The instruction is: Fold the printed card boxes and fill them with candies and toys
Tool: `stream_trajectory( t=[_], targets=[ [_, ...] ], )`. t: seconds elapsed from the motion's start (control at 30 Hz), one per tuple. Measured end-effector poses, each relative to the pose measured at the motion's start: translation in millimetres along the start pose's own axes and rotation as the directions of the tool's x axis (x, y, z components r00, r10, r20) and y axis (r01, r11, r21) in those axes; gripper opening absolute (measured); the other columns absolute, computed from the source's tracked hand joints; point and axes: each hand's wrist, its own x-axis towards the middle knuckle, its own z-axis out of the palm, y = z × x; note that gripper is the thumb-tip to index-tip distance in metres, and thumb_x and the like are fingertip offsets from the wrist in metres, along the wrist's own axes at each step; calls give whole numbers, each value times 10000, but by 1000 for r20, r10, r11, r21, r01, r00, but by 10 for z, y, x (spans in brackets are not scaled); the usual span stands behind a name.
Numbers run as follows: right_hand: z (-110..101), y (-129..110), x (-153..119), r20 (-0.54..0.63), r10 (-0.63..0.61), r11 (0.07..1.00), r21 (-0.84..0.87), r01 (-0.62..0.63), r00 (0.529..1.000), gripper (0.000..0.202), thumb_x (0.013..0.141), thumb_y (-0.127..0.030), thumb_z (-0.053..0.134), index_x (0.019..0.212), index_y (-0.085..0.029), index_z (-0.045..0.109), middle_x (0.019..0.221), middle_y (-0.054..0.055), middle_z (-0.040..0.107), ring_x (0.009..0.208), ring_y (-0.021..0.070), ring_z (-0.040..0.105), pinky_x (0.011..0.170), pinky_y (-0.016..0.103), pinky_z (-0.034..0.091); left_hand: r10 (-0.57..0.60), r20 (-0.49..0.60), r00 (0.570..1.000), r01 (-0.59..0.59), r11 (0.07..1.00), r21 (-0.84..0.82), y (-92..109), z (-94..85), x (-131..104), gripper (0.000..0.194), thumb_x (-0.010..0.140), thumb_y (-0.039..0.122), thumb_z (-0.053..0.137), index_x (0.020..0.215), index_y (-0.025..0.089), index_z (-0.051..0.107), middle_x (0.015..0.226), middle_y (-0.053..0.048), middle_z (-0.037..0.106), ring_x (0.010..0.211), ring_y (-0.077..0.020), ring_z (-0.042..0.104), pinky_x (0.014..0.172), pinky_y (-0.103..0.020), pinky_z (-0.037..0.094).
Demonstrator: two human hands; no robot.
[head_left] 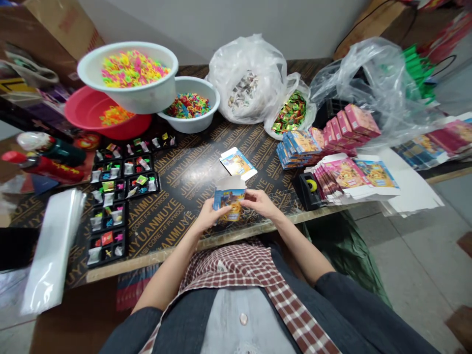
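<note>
Near the table's front edge, my left hand (213,214) and my right hand (258,202) hold a small blue and yellow box (229,202) between them. Its top flap stands up, and the fingers press on its two sides. Just behind it lies a flat blue and yellow carton (239,163) with white edges. Black trays (107,223) with small wrapped items and coloured pieces stand to the left of my left hand. Right of my right hand are a black tape dispenser (309,191) and a pile of pink flat cartons (341,177).
Basins (147,98) of colourful pieces stand at the back left, clear bags (248,78) at the back middle. Stacked blue boxes (298,147) and pink boxes (356,123) are at the right. Plastic sleeves (55,246) and red bottles (47,169) lie at the left.
</note>
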Motion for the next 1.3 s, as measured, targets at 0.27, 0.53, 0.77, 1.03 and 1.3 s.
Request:
stream_trajectory(
  t=[0.27, 0.53, 0.77, 1.03, 1.3],
  targets=[
    [28, 158, -38, -411, 0, 1000, -14, -6, 912, 368, 706, -522, 774, 853, -194, 700, 831, 33, 743, 751, 208, 660, 740, 346, 557, 92, -174, 981, -108, 991, -85, -204, 116, 66, 509, 603, 500, 830, 979, 173, 728, 971, -67, 774, 892, -237, 719, 848, -380, 579],
    [16, 134, -57, -406, -5, 999, -36, -10, 914, 367, 706, -513, 781, 870, -193, 703, 831, 29, 731, 758, 212, 651, 731, 341, 552, 93, -146, 985, -96, 995, -14, -137, 44, 10, 434, 670, 432, 773, 1011, 164, 763, 982, -62, 783, 937, -281, 717, 896, -421, 559],
    [-41, 120, -38, -374, 4, 1000, 11, 0, 927, 355, 683, -515, 811, 816, -204, 706, 795, 16, 723, 728, 195, 637, 705, 325, 537, 85, -179, 980, -100, 992, -76, -85, 114, -37, 362, 644, 389, 785, 938, 178, 764, 870, -43, 777, 875, -260, 712, 832, -393, 571],
    [-114, 64, -12, -315, 36, 998, 68, -15, 948, 351, 660, -496, 829, 774, -200, 679, 740, -7, 692, 693, 166, 616, 704, 310, 522, 56, -224, 973, -71, 996, -59, -96, 152, -58, 292, 655, 412, 788, 810, 170, 738, 771, -28, 747, 711, -190, 669, 704, -312, 552],
    [69, 209, -79, -279, -11, 992, -126, -26, 960, 389, 617, -456, 851, 831, -198, 655, 774, -8, 666, 743, 176, 612, 748, 314, 515, -2, -356, 935, -120, 939, -322, -102, 248, 39, 455, 700, 617, 712, 871, 197, 739, 937, -35, 765, 936, -215, 686, 860, -324, 532]
  ],
)
